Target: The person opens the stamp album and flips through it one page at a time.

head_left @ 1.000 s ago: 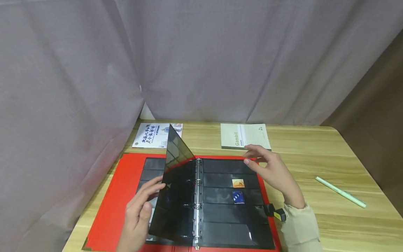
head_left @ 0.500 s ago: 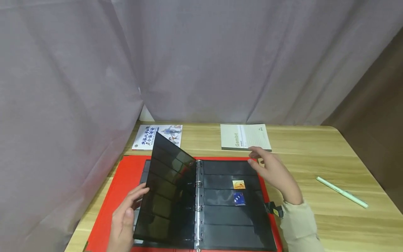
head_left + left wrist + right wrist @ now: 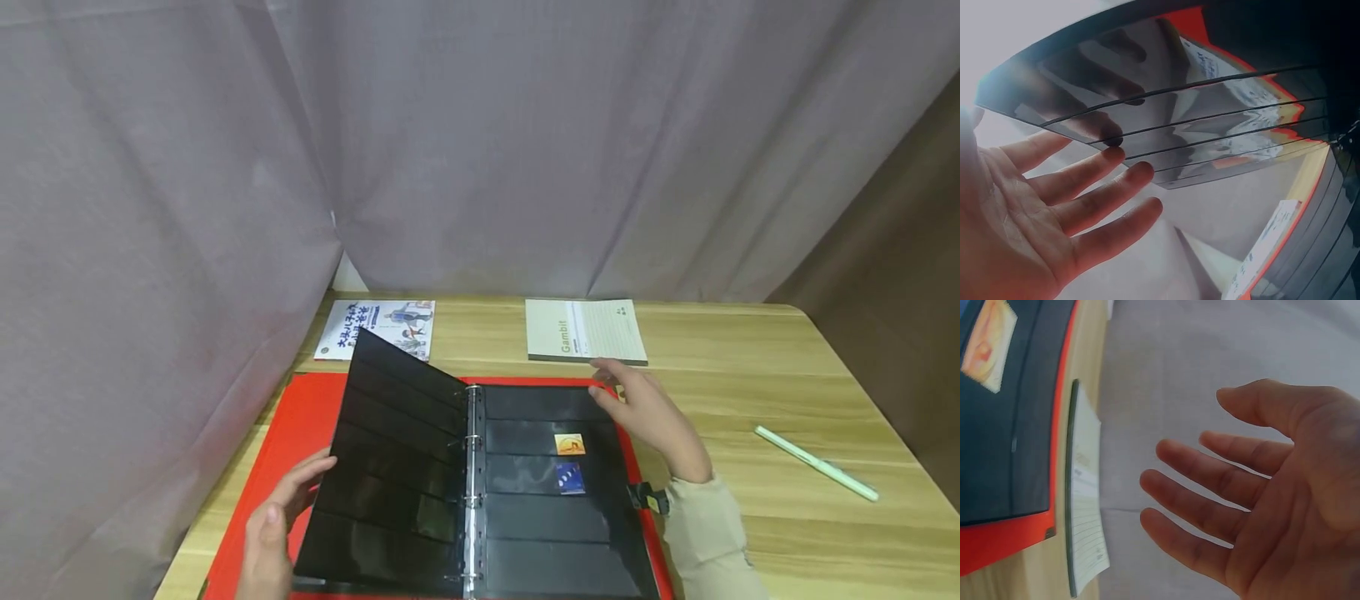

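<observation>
A red ring-binder stamp album (image 3: 300, 417) lies spread on the table. Its raised black page (image 3: 397, 458) leans left from the metal rings (image 3: 472, 479). My left hand (image 3: 273, 529) touches that page's outer edge with outstretched fingers; the left wrist view shows the fingertips (image 3: 1141, 172) against its glossy strips. On the flat right page (image 3: 540, 529), an orange-yellow stamp (image 3: 569, 444) sits in one strip and a blue stamp (image 3: 570, 478) in the strip below. My right hand (image 3: 648, 417) hovers at the album's upper right corner, fingers loose and holding nothing.
Behind the album lie a picture booklet (image 3: 408, 321) on the left and a pale Gambit notebook (image 3: 600, 329) near the right hand. A light green pen (image 3: 817, 463) rests at the right. Grey curtain (image 3: 480, 150) hangs along the table's back and left.
The raised page has swung left and lower, with my left hand moving left along with it. My right hand has stayed nearly in place by the upper right corner.
</observation>
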Demonstrator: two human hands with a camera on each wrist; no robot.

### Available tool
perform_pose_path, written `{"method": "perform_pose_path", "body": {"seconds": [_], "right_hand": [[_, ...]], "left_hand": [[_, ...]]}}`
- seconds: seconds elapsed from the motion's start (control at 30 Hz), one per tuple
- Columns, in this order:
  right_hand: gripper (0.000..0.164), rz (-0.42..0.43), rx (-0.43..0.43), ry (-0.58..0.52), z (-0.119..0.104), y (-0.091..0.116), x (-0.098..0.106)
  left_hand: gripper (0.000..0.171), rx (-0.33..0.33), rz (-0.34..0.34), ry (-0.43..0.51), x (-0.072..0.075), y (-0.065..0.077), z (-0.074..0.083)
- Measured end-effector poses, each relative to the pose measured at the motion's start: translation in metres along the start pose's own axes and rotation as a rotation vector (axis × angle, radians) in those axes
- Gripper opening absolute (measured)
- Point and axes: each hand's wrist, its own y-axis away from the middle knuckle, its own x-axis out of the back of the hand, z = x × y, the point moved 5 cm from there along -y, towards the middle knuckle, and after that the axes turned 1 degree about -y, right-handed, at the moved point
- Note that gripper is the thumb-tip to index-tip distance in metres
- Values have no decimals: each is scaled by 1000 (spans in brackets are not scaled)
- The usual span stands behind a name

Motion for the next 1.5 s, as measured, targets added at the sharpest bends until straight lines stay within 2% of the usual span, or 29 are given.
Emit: {"method": "perform_pose_path", "body": {"seconds": [0.1,0.2,0.27,0.37,0.43,0.6,0.7,0.83,0.9,1.03,1.1,1.2,1.33,1.5], "right_hand": [[43,0,8,5,6,-2,-6],[43,-5,-2,17,14,-3,-12],[44,-14,-16,27,18,-4,-16],[49,-37,-48,40,24,-5,-21],[52,-57,-72,49,29,-6,-23],[56,-77,-117,52,37,-10,-25],[56,-84,-120,43,40,-11,-26],[59,-116,-123,29,42,-11,-31],[60,-125,-132,23,43,-10,-33],[62,-129,-152,21,45,-9,-34],[62,-133,-160,21,47,-9,-33],[64,-145,-166,15,47,-9,-32],[68,-164,-164,15,46,-9,-34],[71,-195,-175,9,47,-7,-40]], "left_hand": [[66,126,31,-52,3,1,1],[69,183,43,-66,7,3,-4],[70,175,44,-51,10,5,-9],[68,132,7,-18,14,6,-15],[66,135,8,-17,16,6,-20],[58,223,16,-113,22,4,-30],[49,206,13,-150,24,4,-33],[36,156,-24,-230,24,7,-37],[32,206,-44,-276,25,8,-41],[36,371,-91,-377,27,8,-52],[39,429,-115,-425,26,7,-57],[39,452,-133,-474,24,6,-62],[37,443,-122,-481,22,7,-64],[41,503,-142,-499,21,11,-68]]}}
